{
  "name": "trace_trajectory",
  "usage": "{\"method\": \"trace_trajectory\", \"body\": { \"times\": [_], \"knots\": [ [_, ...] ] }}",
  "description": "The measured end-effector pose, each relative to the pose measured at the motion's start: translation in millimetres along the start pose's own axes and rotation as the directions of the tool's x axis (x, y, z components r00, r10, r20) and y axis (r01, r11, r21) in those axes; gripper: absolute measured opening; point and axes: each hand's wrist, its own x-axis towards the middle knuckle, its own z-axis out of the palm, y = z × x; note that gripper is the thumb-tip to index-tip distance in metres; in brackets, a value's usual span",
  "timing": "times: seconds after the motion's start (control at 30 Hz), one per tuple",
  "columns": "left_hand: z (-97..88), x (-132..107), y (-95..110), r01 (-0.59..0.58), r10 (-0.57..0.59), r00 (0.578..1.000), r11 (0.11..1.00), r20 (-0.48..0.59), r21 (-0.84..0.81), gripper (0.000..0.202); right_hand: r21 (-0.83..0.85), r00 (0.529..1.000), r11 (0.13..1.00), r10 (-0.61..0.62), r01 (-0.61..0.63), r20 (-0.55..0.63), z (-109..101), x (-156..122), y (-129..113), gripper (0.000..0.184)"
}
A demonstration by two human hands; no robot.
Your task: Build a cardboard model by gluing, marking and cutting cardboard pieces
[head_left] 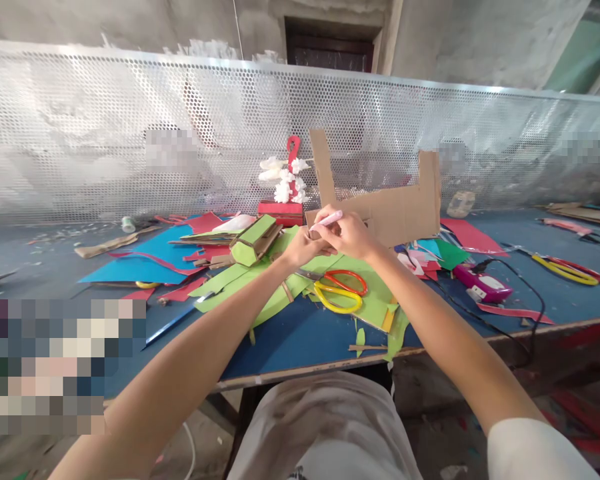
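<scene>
My right hand (351, 235) is closed around a pink pen (326, 222), its tip pointing left toward the brown cardboard piece (390, 207) that stands upright on the blue table (300, 333). My left hand (303, 248) is closed just beside it, fingers pressed on the lower left edge of the cardboard. Both hands meet above green paper sheets (260, 293). Scissors with one red and one yellow handle (339, 291) lie on the green paper just in front of my hands.
A green-covered box (254, 240), red, blue and green paper scraps, and a red stand with white flowers (286, 190) lie behind. A purple glue gun (480, 285) with a black cord sits right, more scissors (570, 269) far right. A perforated metal screen (130, 133) backs the table.
</scene>
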Motion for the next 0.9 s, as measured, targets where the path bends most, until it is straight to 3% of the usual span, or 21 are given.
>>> {"method": "trace_trajectory", "body": {
  "times": [0.13, 0.5, 0.9],
  "knots": [
    [0.3, -2.2, 2.5, 0.027, -0.027, 1.0, 1.0, -0.013, -0.01, 0.043, -0.005, 1.0, 1.0, -0.004, 0.004, -0.027, -2.0, -0.7, 1.3, 0.029],
    [-1.0, -2.2, 0.9, 0.035, -0.035, 0.999, 0.999, -0.017, -0.012, 0.042, -0.052, 0.999, 0.999, -0.007, 0.008, 0.031, -3.4, -1.4, 3.7, 0.03],
    [-0.5, -0.5, 1.5, 0.03, -0.031, 0.999, 0.999, -0.028, -0.017, 0.037, -0.027, 0.998, 0.998, -0.052, 0.052, -0.016, -1.8, -1.9, 1.2, 0.032]
  ]
}}
